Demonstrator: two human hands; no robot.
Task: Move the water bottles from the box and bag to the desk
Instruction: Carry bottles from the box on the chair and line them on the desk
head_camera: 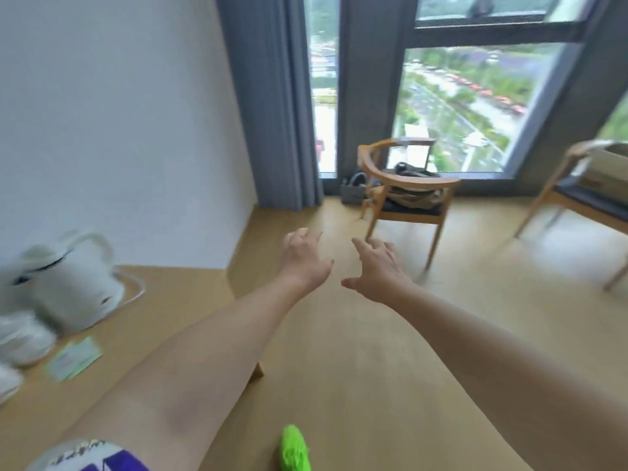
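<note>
Both my arms stretch forward over the wooden floor. My left hand (306, 260) and my right hand (377, 270) hang side by side with spread, relaxed fingers and hold nothing. An olive bag (413, 193) lies on the seat of a wooden chair (406, 185) ahead of my hands by the window. A cardboard box (608, 168) rests on a second chair (577, 198) at the right edge. The wooden desk (163, 311) is at the lower left. No water bottle is visible; the picture is blurred.
A white kettle (68, 277) and a pale green card (73, 358) sit on the desk, with blurred white items at its left edge. A small grey bag (353, 190) stands on the floor by the grey curtain (272, 103). A green shoe (294, 448) shows at the bottom.
</note>
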